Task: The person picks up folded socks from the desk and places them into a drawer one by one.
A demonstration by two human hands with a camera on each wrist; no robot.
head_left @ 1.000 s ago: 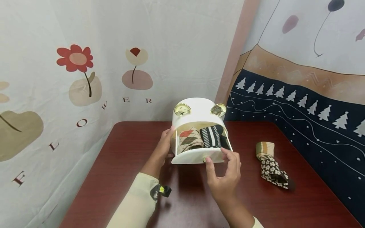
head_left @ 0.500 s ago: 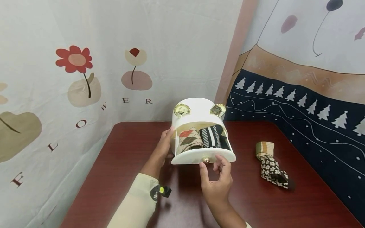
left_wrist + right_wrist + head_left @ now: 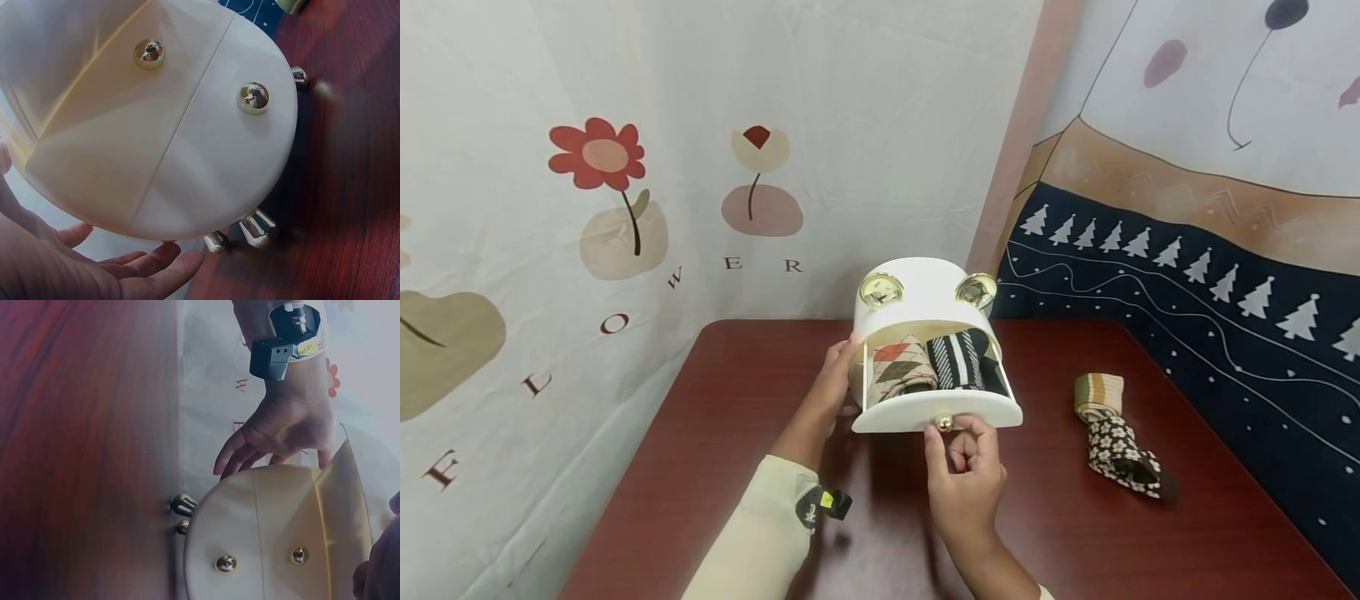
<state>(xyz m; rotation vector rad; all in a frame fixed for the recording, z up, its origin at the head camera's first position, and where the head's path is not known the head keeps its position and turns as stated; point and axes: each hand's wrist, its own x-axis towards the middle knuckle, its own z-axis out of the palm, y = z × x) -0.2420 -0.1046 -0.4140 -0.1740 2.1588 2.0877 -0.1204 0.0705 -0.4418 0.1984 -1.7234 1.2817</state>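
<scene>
Head view: white rounded plastic drawer box [image 3: 925, 308] w/ gold ear-like discs on top is sitting at the back-centre of the dark red wooden table [image 3: 715, 433], standing on small gold feet [image 3: 253, 228]. Its upper white drawer [image 3: 936, 408] is standing pulled out, showing a rolled argyle sock pair [image 3: 901, 367] on the left side and a black-and-white striped sock roll [image 3: 958, 357] beside it, touching. Right hand [image 3: 964, 479] is pinching the drawer's small gold knob [image 3: 943, 423] btw thumb and fingertips. Left hand [image 3: 829, 392] is lying spread, straight fingers resting against the box's left wall, steadying it; left wrist view is showing those fingers [image 3: 150, 265] flat under the curve.

Handling, as a guess: box looks light, stiff, smooth-sided, so prob. slippery and apt to skid on the feet; bracing the side wall makes sense. Knob is tiny and polished, so fingertip pinch only. Socks are soft, squashable.

Striped-and-floral folded sock pair [image 3: 1112, 437] is lying on the table, well apart to the right.
</scene>
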